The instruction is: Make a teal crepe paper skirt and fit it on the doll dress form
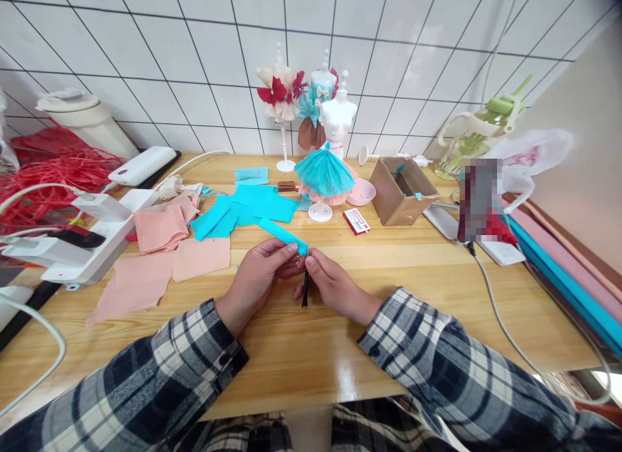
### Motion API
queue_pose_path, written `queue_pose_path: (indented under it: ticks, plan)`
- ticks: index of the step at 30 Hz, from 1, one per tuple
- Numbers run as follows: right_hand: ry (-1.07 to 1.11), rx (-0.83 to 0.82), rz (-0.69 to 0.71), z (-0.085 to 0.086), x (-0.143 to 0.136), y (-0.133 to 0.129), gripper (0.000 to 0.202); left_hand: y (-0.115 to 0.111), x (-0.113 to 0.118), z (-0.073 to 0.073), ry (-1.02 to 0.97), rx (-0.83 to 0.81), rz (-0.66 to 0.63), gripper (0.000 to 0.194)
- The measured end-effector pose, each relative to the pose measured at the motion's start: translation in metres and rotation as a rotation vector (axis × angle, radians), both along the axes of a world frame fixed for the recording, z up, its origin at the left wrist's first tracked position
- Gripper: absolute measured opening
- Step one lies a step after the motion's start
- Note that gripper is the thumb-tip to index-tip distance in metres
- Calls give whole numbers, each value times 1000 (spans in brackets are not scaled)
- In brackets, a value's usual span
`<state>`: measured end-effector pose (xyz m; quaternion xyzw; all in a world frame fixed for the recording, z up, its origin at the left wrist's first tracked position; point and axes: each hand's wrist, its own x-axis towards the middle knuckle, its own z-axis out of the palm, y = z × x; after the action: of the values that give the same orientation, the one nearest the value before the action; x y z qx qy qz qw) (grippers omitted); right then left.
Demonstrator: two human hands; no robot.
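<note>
My left hand (265, 267) is closed, thumb and fingers pinching a narrow folded strip of turquoise crepe paper (280, 234) near its right end. Close against it, my right hand (335, 280) is also closed, with the fingertips at that same end of the strip. A slim black tool (305, 290) points down from the right fingertips; its upper part is hidden, so its kind is unclear. Just beyond the hands lie loose turquoise paper pieces (265, 203). A small white mannequin (339, 118) stands behind them, wearing a turquoise paper skirt (326, 173) over a pink layer.
Pink paper sheets (160, 228) and a white power strip (97, 238) lie left. Behind stand dressed mannequins (279, 92). Rightward are a red-and-white small box (356, 221), a pink bowl (364, 192), a cardboard box (401, 203), a phone on a stand and a cable (490, 296).
</note>
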<state>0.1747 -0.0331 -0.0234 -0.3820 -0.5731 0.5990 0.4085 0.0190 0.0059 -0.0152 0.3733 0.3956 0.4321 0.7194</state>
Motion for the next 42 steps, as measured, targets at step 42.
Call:
queue_pose_path:
  ticks: [42]
  plan:
    - [-812, 352, -381, 7, 42, 21, 30, 8, -5, 2, 29, -1, 79, 24]
